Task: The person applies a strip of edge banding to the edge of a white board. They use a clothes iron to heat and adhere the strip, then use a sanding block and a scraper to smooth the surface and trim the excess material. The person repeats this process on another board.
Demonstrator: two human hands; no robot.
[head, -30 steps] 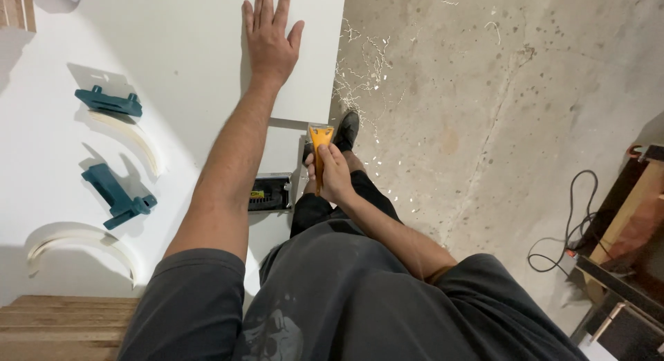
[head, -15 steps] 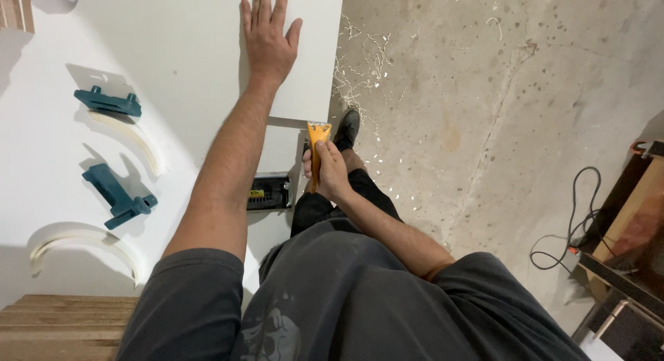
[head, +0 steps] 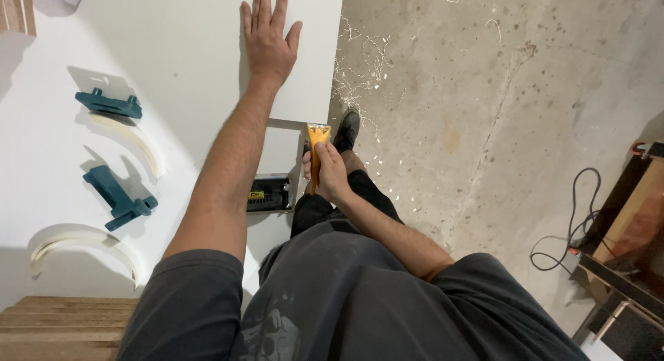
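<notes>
Lying flat across the tabletop (head: 41, 160), the white panel (head: 173, 50) is the largest thing here: broad, thin and rigid by the look of it, with a smooth coated face that would likely be slippery under a palm and awkward to lift from one edge alone, so a spread hand pressing down in from the corner seems the surest way to steady it. The left hand (head: 268, 37) does just that, fingers splayed and flat on the panel near its right edge, gripping nothing. Below the panel's near corner, over the person's dark shoe (head: 347, 129) and the concrete floor (head: 498, 126) strewn with pale shavings, the right hand (head: 328, 171) is wrapped tight around the orange scraper (head: 317, 143). That tool looks light, stiff and plastic-bodied; its wide head sits right at the panel's edge, and the narrow handle is the natural place to grip, well back from the blade. Farther left on the tabletop lie two teal clamps (head: 114, 198) beside curved white strips (head: 131, 140).
</notes>
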